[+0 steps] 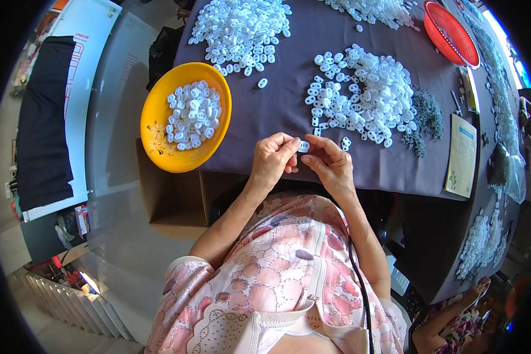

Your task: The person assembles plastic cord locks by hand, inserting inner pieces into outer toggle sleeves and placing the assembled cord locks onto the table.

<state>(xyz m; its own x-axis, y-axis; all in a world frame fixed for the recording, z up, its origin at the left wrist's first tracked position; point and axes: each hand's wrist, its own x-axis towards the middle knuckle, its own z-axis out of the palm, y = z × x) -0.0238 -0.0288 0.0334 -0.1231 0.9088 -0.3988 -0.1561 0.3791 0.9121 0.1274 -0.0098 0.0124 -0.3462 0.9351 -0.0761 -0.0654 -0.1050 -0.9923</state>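
My left hand (272, 160) and my right hand (333, 166) meet at the table's near edge. Between their fingertips is a small white oval plastic piece with two holes (304, 146), pinched from both sides. Just beyond my hands lies a large pile of similar white pieces (380, 88), with a few strays at its near edge. To the left, a yellow bowl (159, 154) with a flower print holds more white pieces (193, 115). It sits at the table's left edge and partly overhangs it.
Another white heap (242, 29) lies at the far left of the dark-clothed table (259, 109). Dark grey-green tangled bits (426, 115) touch the main pile. At right are a red basket (451, 34) and a beige booklet (461, 154). Below the bowl stands an open cardboard box (174, 194). Another person's arm (439, 324) shows lower right.
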